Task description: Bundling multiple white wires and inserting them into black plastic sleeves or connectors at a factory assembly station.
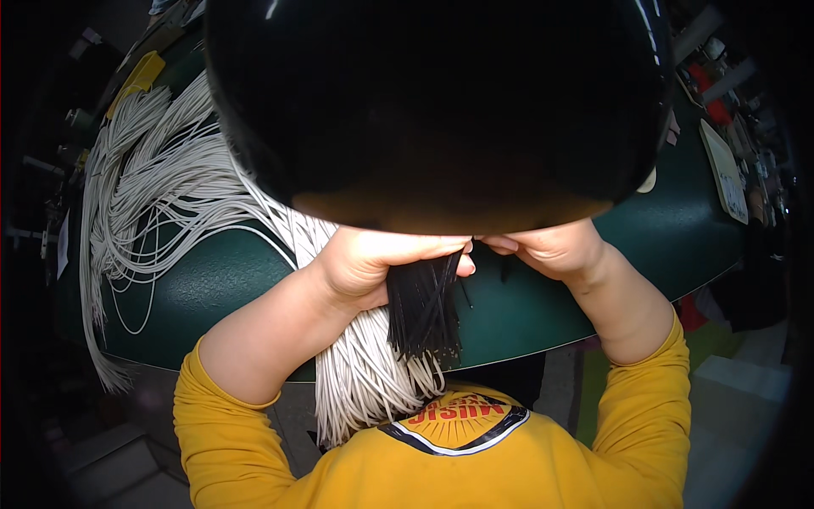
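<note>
My left hand (365,263) is closed around a bundle of thin black wires (422,310), whose loose ends hang down toward me. Just to the right, my right hand (555,248) has its fingers pinched close to the left fingertips; what they hold, if anything, cannot be made out. A dark rounded shape (441,110) across the upper middle covers part of both hands. Under my left hand runs a thick bundle of white cables (365,373), its cut ends hanging over the table's near edge.
The white cables spread in long loops (178,170) over the left of the green table (216,284), some hanging off its left edge. A yellow tray (140,76) stands at the far left. A pale tray (723,170) lies on the right edge, with cluttered shelving beyond.
</note>
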Demonstrator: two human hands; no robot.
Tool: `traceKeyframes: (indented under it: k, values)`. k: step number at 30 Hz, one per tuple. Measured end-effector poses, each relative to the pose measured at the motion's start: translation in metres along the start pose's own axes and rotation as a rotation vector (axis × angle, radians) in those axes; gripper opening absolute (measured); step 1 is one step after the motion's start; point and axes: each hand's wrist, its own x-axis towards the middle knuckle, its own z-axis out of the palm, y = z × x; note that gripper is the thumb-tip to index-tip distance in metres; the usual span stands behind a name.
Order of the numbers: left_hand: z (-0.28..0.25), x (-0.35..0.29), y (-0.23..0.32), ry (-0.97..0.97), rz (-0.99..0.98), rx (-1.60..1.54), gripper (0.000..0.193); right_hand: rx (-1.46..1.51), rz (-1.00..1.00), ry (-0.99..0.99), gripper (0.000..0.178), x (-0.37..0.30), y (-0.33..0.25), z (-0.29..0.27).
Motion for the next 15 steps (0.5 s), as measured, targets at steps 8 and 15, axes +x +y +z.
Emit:
traceKeyframes:
  k: [8,15]
  values:
    - [-0.008,0.002,-0.004,-0.001,0.227,0.024,0.007,0.411,-0.138,0.422,0.026,0.001,-0.01,0.0]
    - [-0.011,-0.001,0.009,0.341,0.877,1.047,0.006,-0.118,-0.455,0.39,0.014,0.002,-0.005,-0.011]
